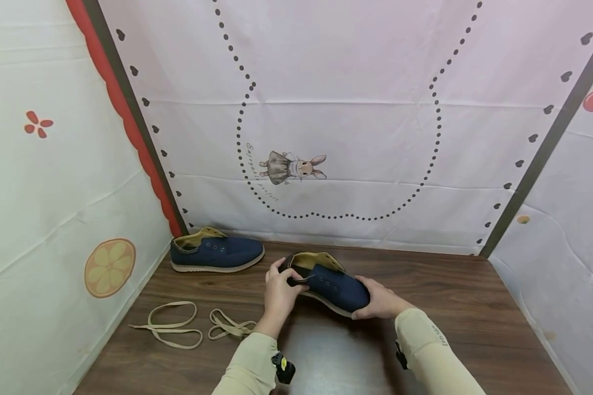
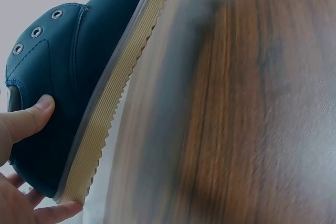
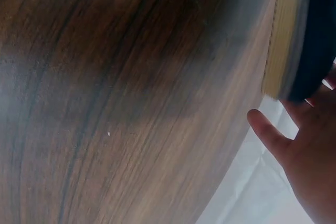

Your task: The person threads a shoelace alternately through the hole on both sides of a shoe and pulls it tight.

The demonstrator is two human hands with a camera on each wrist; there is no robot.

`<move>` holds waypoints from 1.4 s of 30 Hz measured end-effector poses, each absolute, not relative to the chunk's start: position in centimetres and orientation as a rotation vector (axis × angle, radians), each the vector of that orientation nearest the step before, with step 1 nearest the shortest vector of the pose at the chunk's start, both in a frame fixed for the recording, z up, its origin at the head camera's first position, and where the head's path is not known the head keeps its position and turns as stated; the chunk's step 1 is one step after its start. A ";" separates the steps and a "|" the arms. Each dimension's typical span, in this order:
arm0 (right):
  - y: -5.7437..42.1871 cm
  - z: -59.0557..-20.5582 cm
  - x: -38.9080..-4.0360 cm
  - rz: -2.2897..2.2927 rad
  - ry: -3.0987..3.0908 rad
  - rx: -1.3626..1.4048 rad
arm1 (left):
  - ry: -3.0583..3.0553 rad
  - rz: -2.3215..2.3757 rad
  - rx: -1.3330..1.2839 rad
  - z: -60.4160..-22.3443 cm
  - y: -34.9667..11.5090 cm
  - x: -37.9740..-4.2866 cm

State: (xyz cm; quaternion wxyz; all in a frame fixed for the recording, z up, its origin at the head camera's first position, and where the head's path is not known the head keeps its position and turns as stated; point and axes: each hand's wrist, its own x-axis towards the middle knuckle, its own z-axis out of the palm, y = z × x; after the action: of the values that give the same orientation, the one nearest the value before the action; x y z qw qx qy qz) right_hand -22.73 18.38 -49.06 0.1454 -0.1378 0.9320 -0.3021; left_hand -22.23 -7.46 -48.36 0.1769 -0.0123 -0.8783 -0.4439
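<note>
Blue shoe (image 1: 345,288) over the table (image 1: 464,307), right of the other shoe (image 1: 234,250) and the two pale laces, one loosely looped (image 1: 170,326), one bundled (image 1: 234,329). It seems lifted slightly; we cannot settle whether the sole (image 2: 114,90) touches the wood anywhere. Heel lies toward the left, toe toward the right and nearer us.

Handling, our judgement: light, easily carried by one hand. Upper looks like soft cloth, likely to dent under a thumb; the thick ridged sole should be stiffer and give better purchase. Nothing suggests it is fragile or slippery. We would take the heel and the sole edge for support, leaving the eyelets (image 2: 36,32) uncovered. No lace shows in those we can see.

Left hand (image 1: 279,291): pinching the heel end, thumb (image 2: 30,122) pressed on the side below the eyelets, a fingertip against the sole's edge at the heel; gap only as wide as the shoe.

Right hand (image 1: 381,299): cupped about the toe, thumb low by the sole, fingers on the far side. Their exact curl we cannot tell.
</note>
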 end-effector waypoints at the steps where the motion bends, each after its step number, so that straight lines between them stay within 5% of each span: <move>1: 18.3 -49.1 -22.7 -0.864 2.693 -0.395 | -2.485 -1.258 -0.037 -48.4 -7.2 -22.2; 18: 19.2 -49.9 -22.4 -0.887 2.840 -0.457 | -2.577 -1.256 -0.106 -48.5 -6.1 -21.7; 31: 20.2 -50.6 -22.1 -0.882 2.826 -0.533 | -2.836 -1.654 -0.462 -50.8 -9.0 -22.8; 42: 20.1 -51.2 -22.9 -0.730 2.906 -0.496 | -2.698 -1.744 -0.349 -52.9 -7.8 -24.2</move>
State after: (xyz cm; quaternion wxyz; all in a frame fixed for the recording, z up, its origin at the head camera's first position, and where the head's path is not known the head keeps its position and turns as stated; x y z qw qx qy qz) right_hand -22.91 20.12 -51.25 0.0521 -0.1631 0.9556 -0.2399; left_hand -24.16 -7.84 -52.86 -0.0450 -0.1080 -0.8341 -0.5391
